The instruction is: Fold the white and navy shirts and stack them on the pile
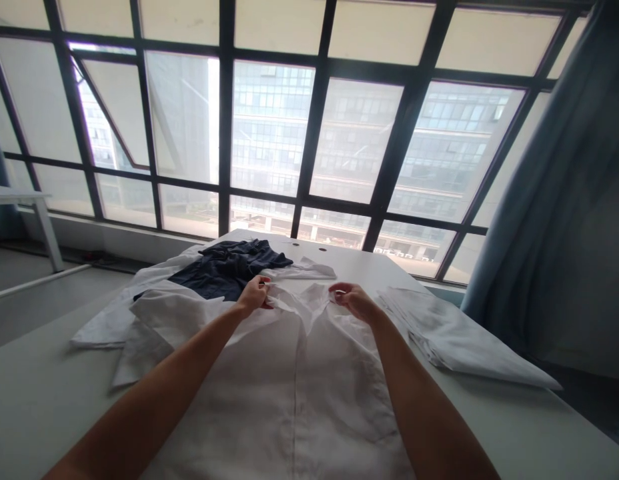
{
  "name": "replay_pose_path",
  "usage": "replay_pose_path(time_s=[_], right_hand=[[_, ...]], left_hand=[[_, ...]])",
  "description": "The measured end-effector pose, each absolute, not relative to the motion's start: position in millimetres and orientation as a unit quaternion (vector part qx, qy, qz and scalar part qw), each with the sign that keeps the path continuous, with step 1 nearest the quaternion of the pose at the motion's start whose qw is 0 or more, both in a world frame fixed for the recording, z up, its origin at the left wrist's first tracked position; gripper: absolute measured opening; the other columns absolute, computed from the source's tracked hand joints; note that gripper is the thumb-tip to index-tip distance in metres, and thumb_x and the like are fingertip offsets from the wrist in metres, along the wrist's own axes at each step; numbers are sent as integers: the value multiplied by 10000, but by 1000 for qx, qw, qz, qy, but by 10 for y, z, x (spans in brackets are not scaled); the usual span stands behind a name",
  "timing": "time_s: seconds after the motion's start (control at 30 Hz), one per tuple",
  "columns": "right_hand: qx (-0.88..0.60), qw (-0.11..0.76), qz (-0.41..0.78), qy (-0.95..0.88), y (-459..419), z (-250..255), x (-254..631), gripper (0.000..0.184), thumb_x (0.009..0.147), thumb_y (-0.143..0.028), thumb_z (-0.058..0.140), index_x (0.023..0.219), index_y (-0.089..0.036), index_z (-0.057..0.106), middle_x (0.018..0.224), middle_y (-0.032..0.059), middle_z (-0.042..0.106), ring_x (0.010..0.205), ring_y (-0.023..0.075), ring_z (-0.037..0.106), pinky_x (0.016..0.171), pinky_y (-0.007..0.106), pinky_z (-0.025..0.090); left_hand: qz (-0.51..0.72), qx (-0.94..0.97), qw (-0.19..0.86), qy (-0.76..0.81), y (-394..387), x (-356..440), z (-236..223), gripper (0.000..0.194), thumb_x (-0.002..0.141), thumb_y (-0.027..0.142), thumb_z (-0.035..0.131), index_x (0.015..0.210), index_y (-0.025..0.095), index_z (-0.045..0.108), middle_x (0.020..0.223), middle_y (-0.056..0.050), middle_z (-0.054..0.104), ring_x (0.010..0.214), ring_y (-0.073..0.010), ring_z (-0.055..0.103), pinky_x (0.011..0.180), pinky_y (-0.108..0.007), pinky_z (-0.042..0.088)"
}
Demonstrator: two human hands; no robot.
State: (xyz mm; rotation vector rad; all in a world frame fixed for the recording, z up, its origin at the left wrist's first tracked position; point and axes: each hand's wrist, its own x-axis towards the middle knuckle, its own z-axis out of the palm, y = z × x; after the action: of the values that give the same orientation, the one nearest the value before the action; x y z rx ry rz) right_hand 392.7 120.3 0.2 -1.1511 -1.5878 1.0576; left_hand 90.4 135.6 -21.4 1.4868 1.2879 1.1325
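A white button-front shirt (294, 393) lies spread front up along the table, its collar (307, 303) at the far end. My left hand (254, 295) pinches the shirt by the left side of the collar. On the other side, my right hand (353, 300) has its fingers closed on the collar's right edge. Between my hands the collar is slightly lifted, with its points hanging toward me. One white sleeve (159, 320) lies crumpled to the left, near my left forearm.
Dark navy clothing (229, 267) sits on white garments (104, 320) at the left. A stack of folded white garments (454, 327) lies on the right of the white table (529, 420). Beyond are large windows (269, 127), a blue curtain (534, 200) and another table (19, 195).
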Motion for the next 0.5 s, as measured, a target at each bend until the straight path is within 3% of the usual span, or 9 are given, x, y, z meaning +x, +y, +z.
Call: replay_pose_path(time_s=[0.13,0.27,0.37,0.43,0.5], right_hand=[[-544,359,310,-692,1232,-64,3821,317,661,-114,694,975,-124,733,953,103,713,784,189,642,699,298,525],[-503,359,164,-768,1212,-69,3780,579,626,-98,778,1186,-222,699,1312,118,593,1113,267,605,958,410,500],[-464,294,149,-822,1172,-43,3740,360,651,-149,819,995,-247,775,1340,104,582,1231,303,541,1077,473,402],[-459,279,159,-828,1145,-26,3700,140,691,-216,815,827,-221,780,1291,112,617,1176,304,577,1029,466,443],[-446,300,161,-828,1122,-7,3654,102,722,-279,799,763,-196,758,1211,123,661,1094,287,615,957,431,486]], left_hand=[[482,583,423,499,1378,872,-236,300,850,104,516,1146,135,551,1010,-61,632,636,-86,609,628,-269,596],[429,713,274,483,1394,793,-248,387,781,5,482,1112,124,643,1174,-118,662,939,-183,672,890,-337,556],[353,828,153,408,1365,744,-217,470,735,-35,477,1097,162,704,1336,-116,612,1259,-226,542,1118,-365,379],[277,880,121,367,1322,727,-176,454,732,-5,544,1091,205,726,1453,-91,523,1373,-250,428,1177,-416,275],[206,909,109,344,1274,726,-131,394,728,63,654,1064,249,740,1513,-63,456,1434,-283,330,1193,-494,190]])
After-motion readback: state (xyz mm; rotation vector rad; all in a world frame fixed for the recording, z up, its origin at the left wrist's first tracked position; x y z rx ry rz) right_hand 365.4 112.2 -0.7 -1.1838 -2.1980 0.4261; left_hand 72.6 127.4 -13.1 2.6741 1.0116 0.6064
